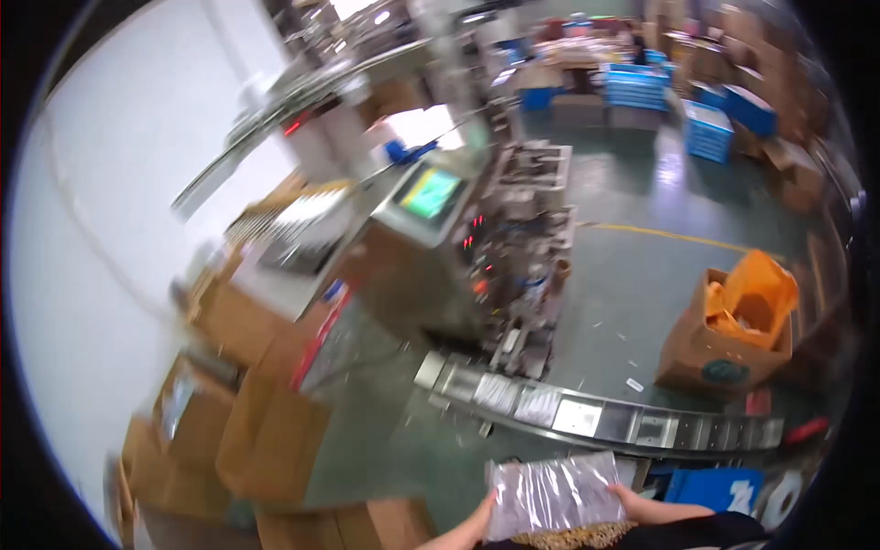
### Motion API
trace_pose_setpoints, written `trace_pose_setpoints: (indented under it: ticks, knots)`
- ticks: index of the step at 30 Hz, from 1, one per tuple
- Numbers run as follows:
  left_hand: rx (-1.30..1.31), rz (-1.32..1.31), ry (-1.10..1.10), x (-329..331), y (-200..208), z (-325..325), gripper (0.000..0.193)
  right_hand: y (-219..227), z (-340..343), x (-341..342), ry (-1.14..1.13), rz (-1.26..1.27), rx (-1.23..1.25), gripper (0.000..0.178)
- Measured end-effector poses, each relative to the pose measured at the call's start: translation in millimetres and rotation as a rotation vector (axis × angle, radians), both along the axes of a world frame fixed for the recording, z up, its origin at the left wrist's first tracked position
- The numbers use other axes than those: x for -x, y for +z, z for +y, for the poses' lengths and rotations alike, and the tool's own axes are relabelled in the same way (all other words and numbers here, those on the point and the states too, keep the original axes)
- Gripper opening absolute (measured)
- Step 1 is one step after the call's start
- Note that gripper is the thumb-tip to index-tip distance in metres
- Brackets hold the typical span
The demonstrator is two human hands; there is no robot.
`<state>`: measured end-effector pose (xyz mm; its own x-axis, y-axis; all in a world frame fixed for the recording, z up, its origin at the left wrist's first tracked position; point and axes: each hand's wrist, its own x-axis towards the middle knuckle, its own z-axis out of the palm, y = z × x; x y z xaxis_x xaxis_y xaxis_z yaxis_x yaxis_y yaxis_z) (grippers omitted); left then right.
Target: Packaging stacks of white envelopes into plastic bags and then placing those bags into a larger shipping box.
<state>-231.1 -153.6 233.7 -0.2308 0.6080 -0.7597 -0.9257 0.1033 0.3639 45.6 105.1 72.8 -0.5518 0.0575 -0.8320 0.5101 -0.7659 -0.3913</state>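
A shiny see-through plastic bag lies spread between my two hands at the lower edge. Small tan bits, too blurred to name, show along its bottom side. My left hand grips the bag's left edge. On its right edge my right hand is closed, with the forearm in a dark sleeve. Just beyond the bag runs a curved metal conveyor with several pale flat pieces on it.
A machine with a lit screen stands ahead, moving parts along its right side. Open cardboard boxes crowd the left. At right is a carton with an orange liner. Blue crates sit far off. A blue bin is near my right arm.
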Motion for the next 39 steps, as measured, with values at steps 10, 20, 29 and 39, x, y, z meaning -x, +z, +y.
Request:
trace_pose_setpoints:
  ticks: [10,20,29,39]
  knots:
    - [-0.173,0.234,0.696,16.8,90.3,-227.7,0.061,271.7,-128.9,277.8,0.442,0.087,0.142,0.055]
    - [-0.505,0.455,1.179,111.4,209.2,-367.3,0.075,367.3,-364.6,435.6,0.933,0.713,0.088,0.086]
    - [-0.624,0.357,1.453,163.8,166.4,-412.3,0.075,442.4,-494.4,659.6,1.523,0.917,0.043,0.07]
    - [-0.652,0.34,1.788,307.8,105.5,-486.0,0.075,336.3,-672.8,837.3,2.148,0.24,0.165,0.083]
